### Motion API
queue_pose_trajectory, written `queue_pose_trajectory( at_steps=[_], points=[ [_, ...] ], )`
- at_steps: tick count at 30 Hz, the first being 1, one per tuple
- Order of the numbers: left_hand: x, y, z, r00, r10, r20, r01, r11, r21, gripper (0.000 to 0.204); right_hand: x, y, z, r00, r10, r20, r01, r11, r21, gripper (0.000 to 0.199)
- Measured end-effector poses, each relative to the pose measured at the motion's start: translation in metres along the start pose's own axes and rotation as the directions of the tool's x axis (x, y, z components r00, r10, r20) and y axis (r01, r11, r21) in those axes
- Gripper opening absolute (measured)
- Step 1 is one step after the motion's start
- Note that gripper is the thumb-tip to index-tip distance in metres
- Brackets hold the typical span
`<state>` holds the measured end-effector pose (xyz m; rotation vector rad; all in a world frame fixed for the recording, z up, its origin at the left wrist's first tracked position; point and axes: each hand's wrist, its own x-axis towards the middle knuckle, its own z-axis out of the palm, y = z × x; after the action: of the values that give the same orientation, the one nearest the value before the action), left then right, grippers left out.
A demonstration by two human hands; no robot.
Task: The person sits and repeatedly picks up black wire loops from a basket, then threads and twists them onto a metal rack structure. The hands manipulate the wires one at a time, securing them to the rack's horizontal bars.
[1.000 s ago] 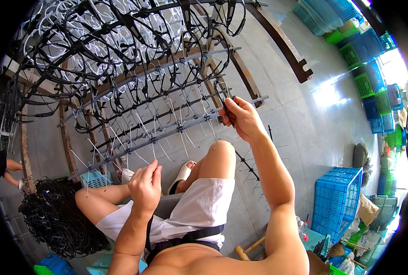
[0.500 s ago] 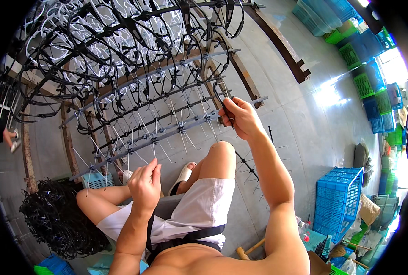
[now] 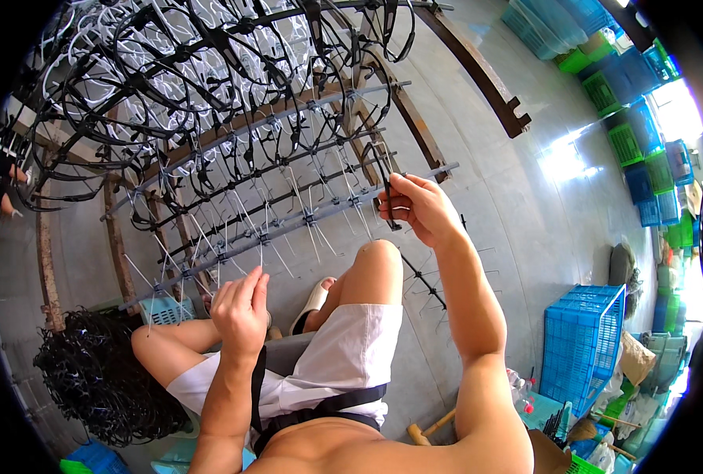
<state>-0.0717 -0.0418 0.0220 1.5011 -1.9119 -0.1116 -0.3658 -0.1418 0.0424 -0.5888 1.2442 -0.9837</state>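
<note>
Holding black strip, right hand extended, left hand loosely curled.

From where I stand, a big blue crate sits on the smooth grey floor, whose thin joint lines run off to its left. Beyond the crate, green baskets and blue bins are stacked in a long row. Past them, a blown-out bright opening looks like a window, and daylight throws a white glare on the floor between crate and far stacks.
</note>
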Motion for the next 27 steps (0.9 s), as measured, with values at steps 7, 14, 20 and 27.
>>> queue_pose_trajectory(
  at_steps=[7, 14, 20, 27],
  points=[
    [0.013, 0.004, 0.000, 0.999, 0.038, 0.001, -0.038, 0.999, 0.011, 0.007, 0.010, 0.007, -0.010, 0.990, -0.122, 0.071, 0.130, 0.983, -0.127, 0.024],
    [0.000, 0.003, 0.005, 0.998, 0.053, 0.041, -0.053, 0.999, 0.007, 0.008, 0.023, 0.013, -0.009, 0.981, -0.195, 0.009, 0.191, 0.954, -0.230, 0.024],
    [0.000, 0.002, 0.005, 0.999, 0.045, 0.023, -0.046, 0.999, 0.014, 0.009, 0.016, 0.011, -0.009, 0.948, -0.311, 0.070, 0.308, 0.842, -0.443, 0.029],
    [0.005, 0.000, 0.005, 1.000, 0.007, -0.006, -0.007, 1.000, 0.008, 0.008, 0.018, 0.020, -0.013, 0.916, -0.397, 0.064, 0.360, 0.741, -0.567, 0.030]
  ],
)
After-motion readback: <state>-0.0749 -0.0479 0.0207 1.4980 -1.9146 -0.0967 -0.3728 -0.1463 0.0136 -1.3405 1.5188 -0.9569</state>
